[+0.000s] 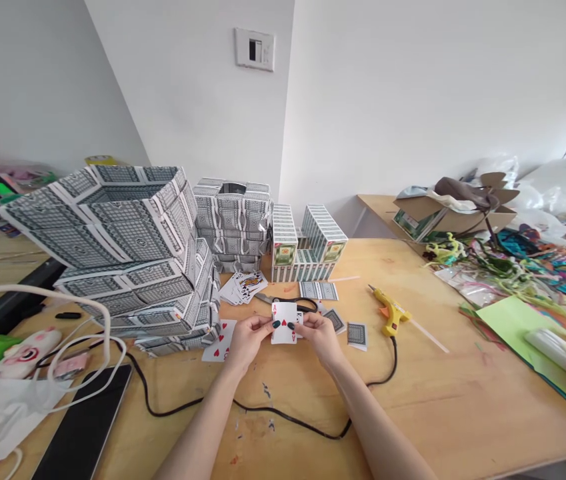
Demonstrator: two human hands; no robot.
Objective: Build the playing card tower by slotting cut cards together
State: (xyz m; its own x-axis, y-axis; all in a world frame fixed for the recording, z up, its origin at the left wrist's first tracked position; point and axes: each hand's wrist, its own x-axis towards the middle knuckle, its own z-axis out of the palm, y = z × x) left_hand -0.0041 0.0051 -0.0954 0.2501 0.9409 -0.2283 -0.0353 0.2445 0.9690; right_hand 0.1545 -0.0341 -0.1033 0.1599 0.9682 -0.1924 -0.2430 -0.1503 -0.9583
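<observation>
My left hand [250, 340] pinches the left edge of an ace of hearts playing card [284, 333]. From the right, my right hand [321, 337] grips the ace together with a king card [299, 317] that peeks out behind it. Both thumbs lie on the front card's face. Just beyond the hands are black-handled scissors [307, 305], partly hidden by the cards. A fanned pile of cards [243, 288] lies behind my left hand, and a larger heart card [219, 341] is on the table beside it. Face-down cards [357, 335] lie to the right of my right hand.
A tall structure built of cards [133, 240] stands at left, a smaller one [235, 223] behind it. Stacked card boxes [285, 233] are at the back. A yellow glue gun [390, 312] lies right; its black cord [307, 427] crosses the table. A phone [83, 427] lies front left.
</observation>
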